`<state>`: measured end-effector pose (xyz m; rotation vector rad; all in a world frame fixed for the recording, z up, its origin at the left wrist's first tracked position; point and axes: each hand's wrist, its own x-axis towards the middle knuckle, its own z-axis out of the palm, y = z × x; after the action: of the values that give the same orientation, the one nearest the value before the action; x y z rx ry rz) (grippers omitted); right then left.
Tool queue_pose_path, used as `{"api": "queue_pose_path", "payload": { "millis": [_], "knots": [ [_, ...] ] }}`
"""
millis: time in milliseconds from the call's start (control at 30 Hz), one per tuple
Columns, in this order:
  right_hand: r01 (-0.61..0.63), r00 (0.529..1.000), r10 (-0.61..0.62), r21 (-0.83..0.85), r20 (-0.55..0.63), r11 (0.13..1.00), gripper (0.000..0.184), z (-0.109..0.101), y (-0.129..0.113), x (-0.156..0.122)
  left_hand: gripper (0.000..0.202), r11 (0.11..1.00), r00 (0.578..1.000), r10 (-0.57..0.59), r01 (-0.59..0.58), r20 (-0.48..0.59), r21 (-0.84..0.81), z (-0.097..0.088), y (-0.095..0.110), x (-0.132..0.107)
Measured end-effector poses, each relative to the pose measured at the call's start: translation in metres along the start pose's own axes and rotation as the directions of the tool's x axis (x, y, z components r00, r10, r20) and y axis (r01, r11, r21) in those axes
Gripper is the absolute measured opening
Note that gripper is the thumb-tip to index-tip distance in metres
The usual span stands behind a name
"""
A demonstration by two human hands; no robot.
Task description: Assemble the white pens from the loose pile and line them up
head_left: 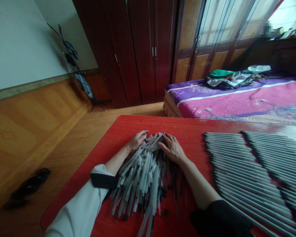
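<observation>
Red surface: heap of pen barrels, long axes pointing away from me, my left hand and right hand spread flat, flanking its far end.

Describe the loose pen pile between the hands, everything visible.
The pile is a loose heap of slim, translucent grey-white plastic pens, some with dark ends, mostly lengthwise toward the camera but crisscrossed. It lies on the red table, with small dark bits by its near edge. The left hand and right hand, both open, rest on its far end. Neat rows lie apart to its right.
</observation>
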<state>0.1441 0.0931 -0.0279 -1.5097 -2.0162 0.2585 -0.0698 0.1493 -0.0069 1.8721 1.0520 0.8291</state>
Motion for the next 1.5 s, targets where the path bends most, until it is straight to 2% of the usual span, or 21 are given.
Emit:
{"api": "queue_pose_path", "payload": {
  "millis": [167, 233, 300, 433, 533, 700, 1033, 1167, 1300, 1400, 1500],
  "knots": [
    [-0.016, 1.0, 0.016, 0.001, 0.013, 1.0, 0.061, -0.001, 0.002, 0.001, 0.046, 0.999, 0.999, -0.035, 0.035, 0.009, -0.02, -0.013, 0.017, -0.017],
    [-0.009, 1.0, 0.009, -0.008, 0.023, 1.0, 0.061, -0.002, 0.001, 0.001, 0.045, 0.999, 1.0, 0.01, -0.01, -0.007, 0.037, -0.015, 0.028, -0.03],
    [-0.001, 1.0, 0.001, -0.017, 0.03, 1.0, 0.063, -0.003, 0.0, 0.002, 0.043, 0.983, 0.997, 0.075, -0.072, -0.017, 0.167, -0.014, 0.038, -0.045],
    [0.012, 1.0, -0.011, -0.04, 0.028, 0.999, 0.063, -0.003, -0.002, 0.0, 0.036, 0.832, 0.972, 0.219, -0.23, 0.082, 0.504, 0.001, 0.055, -0.073],
    [0.016, 1.0, -0.015, -0.057, 0.023, 0.998, 0.06, -0.003, -0.003, -0.001, 0.032, 0.729, 0.957, 0.265, -0.28, 0.12, 0.624, 0.017, 0.059, -0.085],
    [0.03, 0.999, -0.029, -0.044, 0.015, 0.999, 0.058, -0.004, -0.004, -0.002, 0.028, 0.674, 0.959, 0.268, -0.257, 0.095, 0.692, 0.04, 0.062, -0.085],
    [0.053, 0.999, -0.053, -0.012, 0.003, 0.999, 0.05, -0.005, -0.003, -0.005, 0.023, 0.738, 0.968, 0.245, -0.219, 0.049, 0.638, 0.071, 0.081, -0.074],
    [0.059, 0.998, -0.06, -0.014, -0.012, 0.998, 0.049, -0.005, -0.002, -0.005, 0.027, 0.724, 0.969, 0.246, -0.195, 0.016, 0.661, 0.063, 0.086, -0.072],
    [0.059, 0.998, -0.06, -0.016, -0.015, 0.998, 0.048, -0.005, -0.003, -0.007, 0.032, 0.7, 0.967, 0.244, -0.124, -0.073, 0.703, 0.037, 0.104, -0.086],
    [0.037, 0.999, -0.037, -0.016, -0.009, 0.999, 0.047, -0.006, -0.005, -0.009, 0.035, 0.688, 0.948, 0.263, -0.056, -0.177, 0.724, 0.018, 0.122, -0.116],
    [-0.003, 1.0, 0.003, -0.016, 0.002, 1.0, 0.046, -0.01, -0.011, -0.011, 0.036, 0.695, 0.923, 0.259, 0.026, -0.284, 0.718, 0.017, 0.132, -0.161]
  ]
}}
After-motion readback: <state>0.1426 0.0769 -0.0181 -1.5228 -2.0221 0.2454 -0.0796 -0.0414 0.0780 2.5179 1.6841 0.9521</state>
